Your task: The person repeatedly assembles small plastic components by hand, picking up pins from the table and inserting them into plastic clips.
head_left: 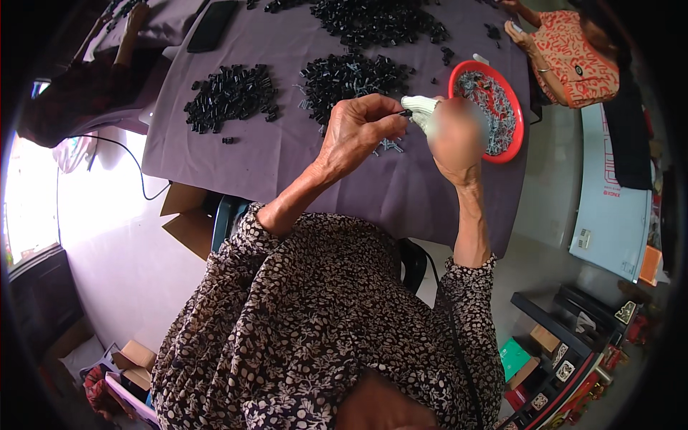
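Over the near part of the cloth-covered table, my left hand is closed in a pinch. Between its thumb and fingertips is a small black plastic piece. My right hand meets it from the right, partly blurred, with a white fabric covering over some of its fingers. These covered fingers are bent against the black piece; whether they hold something of their own is hidden. Loose small grey pins lie beneath the two hands. Just beyond my left hand spreads a pile of black plastic pieces mixed with grey pins.
A red bowl of grey pins stands beside my right hand. More black pieces form a left pile and a far pile. A flat black object lies far left. People sit at right, in orange patterned clothing, and at left.
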The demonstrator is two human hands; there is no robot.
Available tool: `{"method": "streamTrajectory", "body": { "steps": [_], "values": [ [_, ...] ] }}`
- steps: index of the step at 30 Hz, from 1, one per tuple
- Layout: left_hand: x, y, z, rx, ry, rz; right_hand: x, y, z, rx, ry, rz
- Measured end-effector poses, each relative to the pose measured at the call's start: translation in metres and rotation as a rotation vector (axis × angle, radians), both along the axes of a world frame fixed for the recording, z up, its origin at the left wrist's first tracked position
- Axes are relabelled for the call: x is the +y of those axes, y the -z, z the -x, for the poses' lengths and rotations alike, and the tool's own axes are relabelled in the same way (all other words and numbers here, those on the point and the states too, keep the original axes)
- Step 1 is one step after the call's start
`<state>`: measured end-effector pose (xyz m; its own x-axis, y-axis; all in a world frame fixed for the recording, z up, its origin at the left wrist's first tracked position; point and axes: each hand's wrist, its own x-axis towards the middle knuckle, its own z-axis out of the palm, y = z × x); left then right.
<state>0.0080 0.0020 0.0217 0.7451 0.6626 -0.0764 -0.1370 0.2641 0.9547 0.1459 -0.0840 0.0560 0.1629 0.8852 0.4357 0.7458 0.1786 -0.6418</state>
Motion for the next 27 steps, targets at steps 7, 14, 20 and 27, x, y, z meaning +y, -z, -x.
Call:
{"method": "streamTrajectory", "body": {
  "steps": [7,14,20,27],
  "values": [
    [-0.001,-0.003,-0.001,0.05,0.015,-0.035,0.001,0.003,-0.005,-0.055,-0.012,0.04],
    [0.003,0.006,-0.003,-0.007,0.067,0.188,0.003,0.007,-0.003,0.111,0.01,0.106],
    [0.002,0.016,-0.006,-0.121,0.041,0.468,0.001,0.012,-0.001,-0.218,0.109,0.091],
    [-0.001,0.024,-0.009,-0.093,0.045,0.404,0.005,0.025,-0.002,-0.517,0.064,0.006]
  ]
}}
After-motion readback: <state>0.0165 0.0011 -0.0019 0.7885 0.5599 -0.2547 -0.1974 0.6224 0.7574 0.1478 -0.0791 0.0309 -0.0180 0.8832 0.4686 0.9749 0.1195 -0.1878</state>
